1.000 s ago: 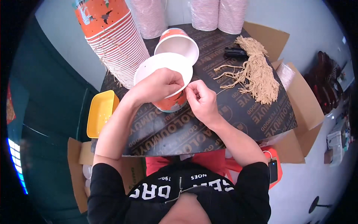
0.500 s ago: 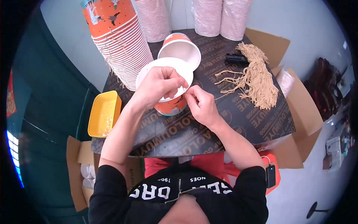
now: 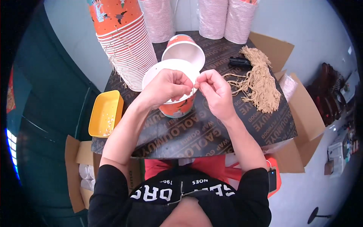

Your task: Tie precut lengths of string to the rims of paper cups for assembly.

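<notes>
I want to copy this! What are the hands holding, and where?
The left hand grips the orange paper cup at its white rim; what the right hand pinches cannot be told.

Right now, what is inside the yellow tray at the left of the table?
The yellow tray holds small pale bits scattered near its lower end, too small to tell what they are. The rest of its floor shows bare yellow. What lies under the tray is covered.

- Two loose orange paper cups with white insides: one (image 3: pixel 172 89) under the hands, one (image 3: pixel 184 49) just beyond.
- Four tall cup stacks (image 3: pixel 126 49) beyond the hands.
- One yellow plastic tray (image 3: pixel 106 113) left of the left hand.
- One bundle of tan strings (image 3: pixel 261 81) right of the right hand.
</notes>
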`<state>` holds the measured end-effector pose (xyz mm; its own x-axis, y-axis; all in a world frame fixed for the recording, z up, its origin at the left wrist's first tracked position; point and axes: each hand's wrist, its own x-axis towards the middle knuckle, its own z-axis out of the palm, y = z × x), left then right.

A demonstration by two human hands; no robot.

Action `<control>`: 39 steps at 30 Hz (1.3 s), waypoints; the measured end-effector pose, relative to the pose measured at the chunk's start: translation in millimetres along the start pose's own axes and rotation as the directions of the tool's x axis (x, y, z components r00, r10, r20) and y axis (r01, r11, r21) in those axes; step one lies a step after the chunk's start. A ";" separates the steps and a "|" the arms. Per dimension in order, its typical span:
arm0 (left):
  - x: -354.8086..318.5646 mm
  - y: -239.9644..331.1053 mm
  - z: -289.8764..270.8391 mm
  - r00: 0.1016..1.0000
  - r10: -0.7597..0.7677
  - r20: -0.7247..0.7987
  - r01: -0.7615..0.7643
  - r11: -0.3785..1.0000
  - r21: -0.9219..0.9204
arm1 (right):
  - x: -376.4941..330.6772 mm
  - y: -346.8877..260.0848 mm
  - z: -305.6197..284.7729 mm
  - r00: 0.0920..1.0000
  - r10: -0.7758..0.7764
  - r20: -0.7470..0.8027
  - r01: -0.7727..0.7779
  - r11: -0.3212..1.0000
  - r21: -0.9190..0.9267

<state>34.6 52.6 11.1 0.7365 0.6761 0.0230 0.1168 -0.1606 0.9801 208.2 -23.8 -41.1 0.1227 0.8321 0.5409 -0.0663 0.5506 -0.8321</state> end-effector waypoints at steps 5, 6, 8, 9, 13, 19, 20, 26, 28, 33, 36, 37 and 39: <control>3.2 -0.3 -2.7 1.000 0.002 0.008 -0.003 0.995 0.097 | 15.1 -1.4 4.0 0.995 -0.039 0.090 0.052 0.988 -0.145; 3.4 -0.6 -4.1 1.000 -0.012 0.004 0.012 0.991 0.134 | 17.3 -3.9 4.4 0.991 -0.070 0.112 0.092 0.974 -0.208; 2.9 -0.1 -4.1 1.000 -0.006 0.002 0.006 0.997 0.073 | 22.0 -4.6 1.2 0.985 -0.101 0.137 0.135 0.954 -0.269; 2.9 0.6 -4.0 1.000 -0.001 0.000 0.001 1.000 0.011 | 24.0 -1.4 -4.7 0.966 -0.208 0.156 0.254 0.882 -0.396; 3.8 -1.8 -4.4 1.000 -0.006 -0.016 0.004 0.996 -0.085 | 19.6 3.7 -14.9 0.951 -0.259 0.169 0.309 0.818 -0.485; 6.0 -7.3 -8.7 0.999 -0.001 0.033 0.004 0.997 -0.082 | 12.7 2.4 -12.5 0.943 -0.251 0.217 0.328 0.801 -0.502; 7.5 -7.5 -8.2 0.999 0.000 0.038 0.003 0.996 -0.084 | 12.6 5.3 -13.0 0.944 -0.250 0.214 0.326 0.798 -0.506; 9.5 -7.9 -8.1 1.000 0.001 0.008 0.000 0.990 -0.138 | 8.9 8.4 -5.2 0.933 -0.314 0.174 0.358 0.790 -0.497; 10.1 -9.7 -9.2 1.000 0.002 0.003 -0.001 0.987 -0.161 | 6.6 6.8 -1.4 0.889 -0.406 0.212 0.453 0.713 -0.534; 8.4 -10.3 -10.6 0.998 0.053 0.025 -0.050 0.994 -0.100 | 5.1 8.0 -2.1 0.864 -0.435 0.253 0.497 0.659 -0.564; 5.3 -6.4 -7.3 0.997 0.073 0.000 -0.073 0.997 -0.014 | 8.5 10.0 -2.4 0.869 -0.464 0.172 0.468 0.655 -0.594; 4.6 -5.8 -6.0 0.997 0.078 -0.014 -0.078 0.997 0.007 | 9.4 13.3 -2.2 0.870 -0.463 0.171 0.466 0.655 -0.595; 3.8 -5.9 -4.9 0.996 0.092 -0.018 -0.091 0.994 0.061 | 10.6 18.4 -2.1 0.872 -0.465 0.153 0.462 0.677 -0.572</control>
<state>33.4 59.6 6.4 0.7316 0.6716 0.1167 0.0897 -0.2645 0.9602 210.3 -5.0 -50.9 -0.0139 0.4792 0.8776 0.5786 0.7197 -0.3838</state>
